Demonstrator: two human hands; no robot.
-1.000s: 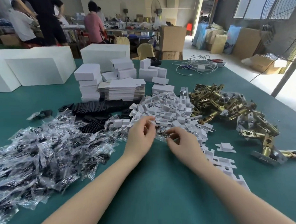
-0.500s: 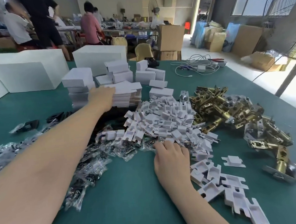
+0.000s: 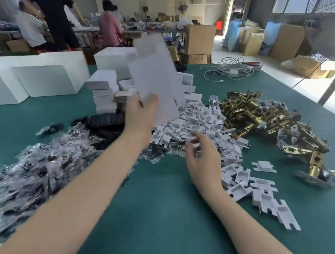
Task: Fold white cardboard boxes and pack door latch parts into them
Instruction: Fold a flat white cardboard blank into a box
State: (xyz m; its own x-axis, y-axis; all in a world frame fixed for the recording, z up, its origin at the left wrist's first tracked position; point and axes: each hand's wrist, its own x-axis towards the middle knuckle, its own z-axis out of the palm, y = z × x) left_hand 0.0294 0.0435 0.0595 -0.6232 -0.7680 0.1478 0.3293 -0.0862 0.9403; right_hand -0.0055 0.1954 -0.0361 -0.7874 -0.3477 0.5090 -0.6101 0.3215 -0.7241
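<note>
Above the green table (image 3: pixel 166 212), my left hand (image 3: pixel 141 113) is pinching the lower edge of a flat, unfolded white cardboard box blank (image 3: pixel 157 77), which is standing upright and motion-blurred in front of the stacked folded white boxes (image 3: pixel 102 93). My right hand (image 3: pixel 201 154) is hovering, fingers loosely spread and holding nothing, over the near edge of the heap of white cardboard inserts (image 3: pixel 198 122). The brass door latches (image 3: pixel 257 116) are lying piled to the right of the inserts, and clear bagged parts (image 3: pixel 41 169) are spreading out at left.
</note>
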